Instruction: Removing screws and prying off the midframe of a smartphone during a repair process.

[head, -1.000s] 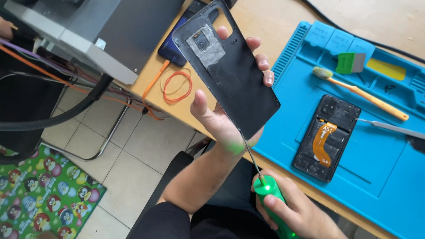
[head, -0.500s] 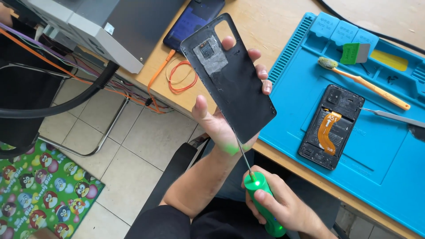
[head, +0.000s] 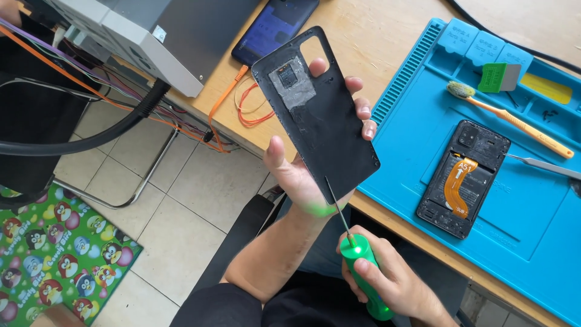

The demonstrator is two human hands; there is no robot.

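Observation:
My left hand (head: 296,175) holds a black phone back cover (head: 315,115) upright off the table edge, its inner side toward me, with a grey adhesive patch near the camera cutout. My right hand (head: 387,284) grips a green-handled screwdriver (head: 363,275); its thin metal tip touches the lower edge of the cover. The opened phone (head: 463,178), with an orange flex cable showing, lies on the blue work mat (head: 514,212) to the right.
On the mat lie an orange toothbrush (head: 514,121), a green-handled scraper (head: 499,77) and metal tweezers (head: 541,166). A second phone with a lit screen (head: 275,27) and orange cable sit on the wooden table beside a grey machine (head: 157,36). Tiled floor and a colourful mat (head: 54,254) lie below.
Both hands and the cover have shifted slightly right and down in view. The screwdriver tip stays at the cover's lower edge.

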